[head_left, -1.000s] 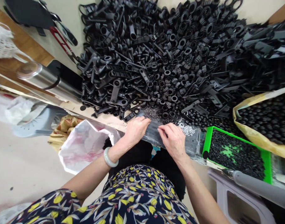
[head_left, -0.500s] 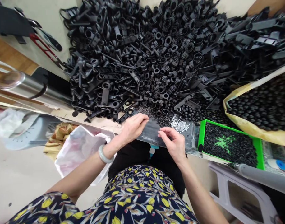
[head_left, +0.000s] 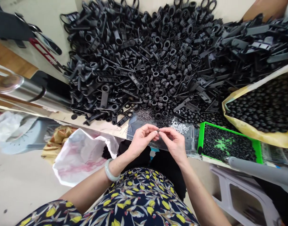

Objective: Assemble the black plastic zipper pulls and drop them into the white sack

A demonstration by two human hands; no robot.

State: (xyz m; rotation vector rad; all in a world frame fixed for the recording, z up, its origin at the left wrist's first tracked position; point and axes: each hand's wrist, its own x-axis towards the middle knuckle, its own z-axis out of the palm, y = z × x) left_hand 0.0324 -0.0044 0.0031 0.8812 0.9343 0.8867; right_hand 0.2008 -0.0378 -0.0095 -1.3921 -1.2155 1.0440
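Observation:
My left hand (head_left: 144,138) and my right hand (head_left: 174,142) meet fingertip to fingertip over a dark grey work plate (head_left: 134,125) at the table's edge. Both are pinched closed around a tiny dark part (head_left: 158,131), mostly covered by the fingers, so its kind is unclear. Just beyond my right fingers lies a small heap of silvery pins (head_left: 180,126). Behind my left fingers are scattered small brownish bits (head_left: 144,114). Black ribbed plastic rings (head_left: 155,84) are piled farther back.
Black ring-ended levers (head_left: 105,94) heap up on the left, flat black pieces (head_left: 254,34) on the right. A green tray (head_left: 201,136) of small black parts and a yellow sack (head_left: 259,130) of black balls stand right. A steel flask (head_left: 23,88) lies left; a white bag (head_left: 70,160) sits below.
My left hand has moved right and slightly down, so its fingertips now meet those of my right hand. A small dark part now shows between them.

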